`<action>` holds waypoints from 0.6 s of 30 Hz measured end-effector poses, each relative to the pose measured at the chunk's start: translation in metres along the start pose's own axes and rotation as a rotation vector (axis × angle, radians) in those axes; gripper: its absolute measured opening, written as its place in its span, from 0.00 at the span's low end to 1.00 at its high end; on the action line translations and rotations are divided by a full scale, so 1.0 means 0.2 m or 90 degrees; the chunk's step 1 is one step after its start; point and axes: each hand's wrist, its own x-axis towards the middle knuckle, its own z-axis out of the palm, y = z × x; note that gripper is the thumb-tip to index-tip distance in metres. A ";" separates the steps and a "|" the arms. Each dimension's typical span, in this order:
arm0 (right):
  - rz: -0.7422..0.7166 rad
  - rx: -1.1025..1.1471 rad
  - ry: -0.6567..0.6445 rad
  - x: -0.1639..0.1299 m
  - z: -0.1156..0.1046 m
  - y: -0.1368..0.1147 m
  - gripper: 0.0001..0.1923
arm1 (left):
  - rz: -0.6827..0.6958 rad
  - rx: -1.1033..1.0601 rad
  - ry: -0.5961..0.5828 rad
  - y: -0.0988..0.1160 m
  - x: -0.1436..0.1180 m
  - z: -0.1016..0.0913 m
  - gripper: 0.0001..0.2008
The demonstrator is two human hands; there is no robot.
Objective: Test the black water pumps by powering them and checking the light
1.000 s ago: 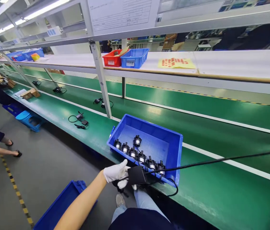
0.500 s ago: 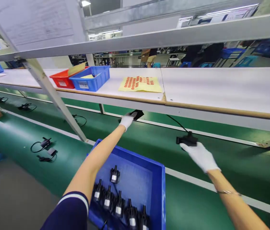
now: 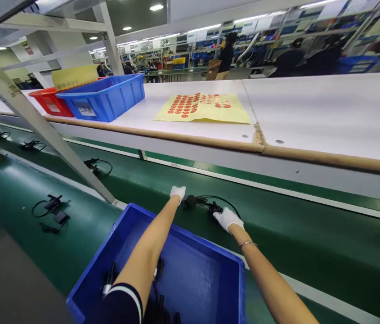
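Both hands wear white gloves and reach over the blue bin to the green belt. My right hand (image 3: 228, 219) is closed on a small black corded device (image 3: 215, 208), pump-like in shape, lying on the belt. Its black cable (image 3: 221, 198) loops behind it. Beside my left hand (image 3: 178, 193) lies another black piece (image 3: 191, 201) at the cable's other end, apart from the fingers. The left fingers look curled, and whatever they hold, if anything, is hidden. Inside the blue bin (image 3: 206, 252), black devices (image 3: 159, 267) are partly covered by my left arm and sleeve.
A shelf (image 3: 328, 117) overhangs the belt, carrying a blue tray (image 3: 109, 96), a red tray (image 3: 51, 101) and a yellow sticker sheet (image 3: 203, 108). A slanted post (image 3: 51, 130) stands left. More corded devices (image 3: 53, 202) lie on the green surface. People work in the background.
Both hands have come down and closer together; the right brought its black device from the right onto the belt. The black block is no longer visible in my left hand. The view has shifted.
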 end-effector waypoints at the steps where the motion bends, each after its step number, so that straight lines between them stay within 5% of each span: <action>1: -0.039 -0.026 -0.002 -0.06 -0.01 -0.04 0.16 | 0.006 -0.018 0.013 0.00 0.01 -0.08 0.19; 3: -0.152 -0.063 -0.014 -0.25 0.03 -0.17 0.17 | 0.034 -0.068 0.035 -0.03 -0.03 -0.26 0.19; 6: -0.365 -0.112 -0.080 -0.64 0.24 -0.42 0.14 | 0.097 -0.141 0.048 -0.17 -0.24 -0.51 0.19; 11: -0.484 -0.220 -0.142 -1.07 0.61 -0.67 0.13 | 0.102 -0.223 0.002 -0.65 -0.83 -0.81 0.15; 14: -0.502 -0.264 -0.098 -1.11 0.60 -0.67 0.11 | 0.052 -0.263 -0.020 -0.93 -1.14 -0.96 0.12; 18: -0.511 -0.302 0.004 -1.18 0.36 -0.64 0.09 | 0.030 -0.356 -0.035 -1.09 -1.37 -1.11 0.15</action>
